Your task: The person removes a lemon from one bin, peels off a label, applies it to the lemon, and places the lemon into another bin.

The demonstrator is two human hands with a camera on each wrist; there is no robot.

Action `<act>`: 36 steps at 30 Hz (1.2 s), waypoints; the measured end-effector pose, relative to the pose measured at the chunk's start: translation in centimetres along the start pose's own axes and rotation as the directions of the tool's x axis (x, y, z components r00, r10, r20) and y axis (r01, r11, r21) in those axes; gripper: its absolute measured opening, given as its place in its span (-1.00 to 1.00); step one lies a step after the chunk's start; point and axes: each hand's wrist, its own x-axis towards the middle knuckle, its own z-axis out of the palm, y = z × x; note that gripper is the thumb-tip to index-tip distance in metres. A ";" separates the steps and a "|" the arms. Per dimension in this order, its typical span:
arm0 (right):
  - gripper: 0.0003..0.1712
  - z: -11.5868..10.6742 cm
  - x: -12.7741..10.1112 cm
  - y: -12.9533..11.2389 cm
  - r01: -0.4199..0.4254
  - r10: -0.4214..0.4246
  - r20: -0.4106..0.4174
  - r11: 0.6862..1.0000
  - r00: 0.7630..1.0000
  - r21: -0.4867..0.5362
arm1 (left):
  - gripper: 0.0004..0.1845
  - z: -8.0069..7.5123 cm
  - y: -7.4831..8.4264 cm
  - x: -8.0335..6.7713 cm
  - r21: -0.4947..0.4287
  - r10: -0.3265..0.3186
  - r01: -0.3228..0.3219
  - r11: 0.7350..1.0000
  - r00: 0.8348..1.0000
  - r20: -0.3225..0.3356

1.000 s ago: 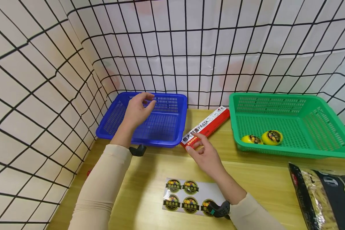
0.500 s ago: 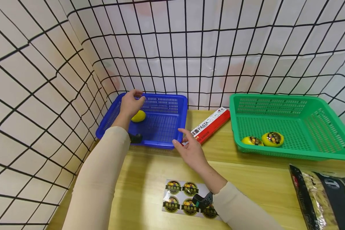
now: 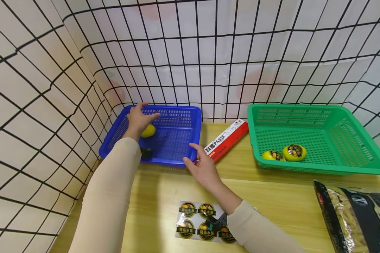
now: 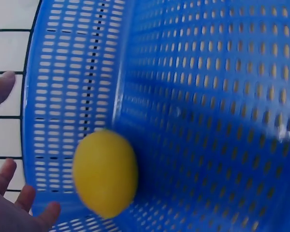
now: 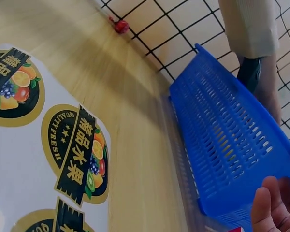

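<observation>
My left hand [image 3: 137,121] hovers over the left part of the blue basket [image 3: 177,140] with thumb and fingers spread. Nothing is in its grasp. A plain yellow lemon [image 3: 149,131] lies in the basket beside that hand; the left wrist view shows the lemon [image 4: 105,173] resting against the basket's slotted wall. At the basket's front right corner, my right hand [image 3: 204,170] holds the rim, thumb at the front and index finger over the side. Its other fingers are partly hidden. Below the right wrist lies a sheet of round fruit stickers [image 3: 187,221].
A red-and-white pasta box [image 3: 226,140] lies aslant between the baskets. The green basket [image 3: 332,140] holds two lemons [image 3: 294,152] with stickers. At the right front is a pasta bag [image 3: 351,214]. Black wire mesh [image 3: 215,63] borders the table. A small red object [image 5: 121,26] lies near the mesh.
My left hand has opened and moved left, and the lemon now shows in the blue basket. My right hand has come left from over the pasta box to the basket's corner.
</observation>
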 end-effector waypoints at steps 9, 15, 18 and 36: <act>-0.31 0.0 0.1 -0.2 -0.039 0.039 0.005 0.999 0.999 -0.009 | -0.05 1.2 -1.7 1.0 0.016 -0.072 0.071 0.997 0.997 0.038; -0.30 0.0 0.1 -0.2 -0.063 0.063 0.007 0.998 0.998 -0.015 | 0.05 0.6 -2.6 1.5 0.106 -0.089 0.077 0.991 0.989 0.114; -0.30 -0.1 0.1 -0.2 -0.069 0.069 0.011 0.997 0.998 -0.019 | 0.09 0.4 -2.7 1.4 0.148 -0.105 0.082 0.985 0.983 0.150; -0.29 -0.2 0.1 0.0 -0.078 0.078 0.012 0.997 0.997 -0.026 | 0.01 1.0 -3.8 1.7 0.251 -0.142 0.071 0.965 0.950 0.278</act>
